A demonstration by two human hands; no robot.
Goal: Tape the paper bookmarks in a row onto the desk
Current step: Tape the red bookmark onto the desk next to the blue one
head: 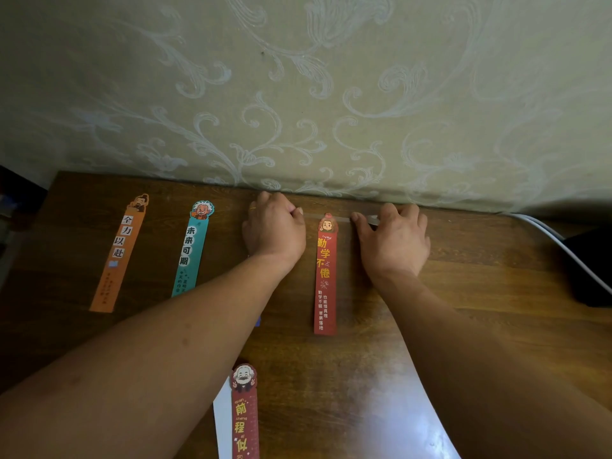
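A red bookmark lies upright on the wooden desk between my hands. A clear strip of tape runs across its top end. My left hand pinches the tape's left end. My right hand holds the right end with thumb and fingers, where something grey and shiny shows. An orange bookmark and a teal bookmark lie in a row to the left. A blue bookmark is almost hidden under my left forearm. A dark red bookmark lies near the front edge on a white sheet.
The desk's back edge meets a patterned wall just behind my hands. A white cable runs along the right side toward a dark object. The desk's left edge is near the orange bookmark.
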